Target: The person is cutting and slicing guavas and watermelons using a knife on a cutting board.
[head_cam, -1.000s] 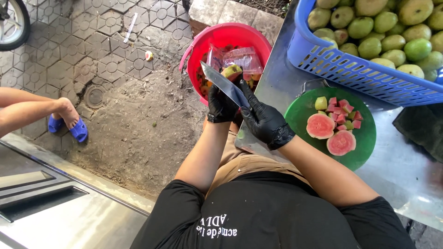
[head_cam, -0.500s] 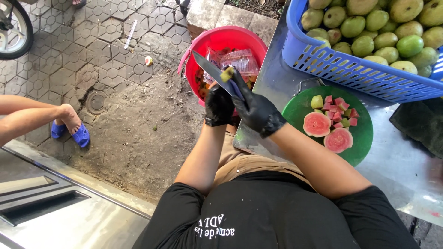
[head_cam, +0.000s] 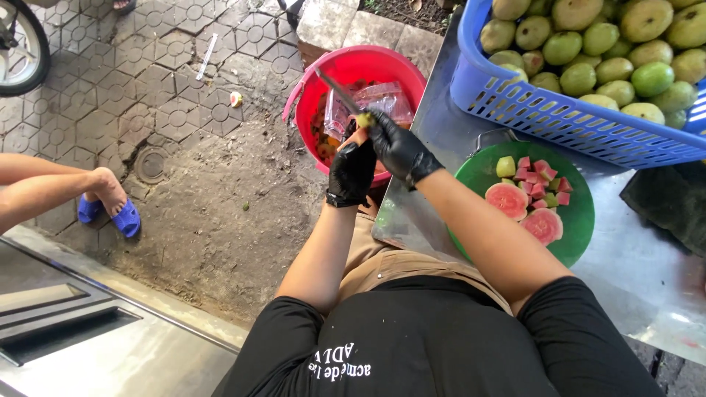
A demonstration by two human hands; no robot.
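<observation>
Street fruit stall; paved ground (outdoors); basket of guavas.

Black-gloved left hand, red bucket, blue basket of green guavas, green plate.

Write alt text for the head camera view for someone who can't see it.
Two black-gloved hands trim a small guava piece with a knife over a red bucket: the right hand holds the knife, the left hand the fruit. Beside them, a green cutting board holds pink guava halves and a blue basket holds whole guavas.
</observation>
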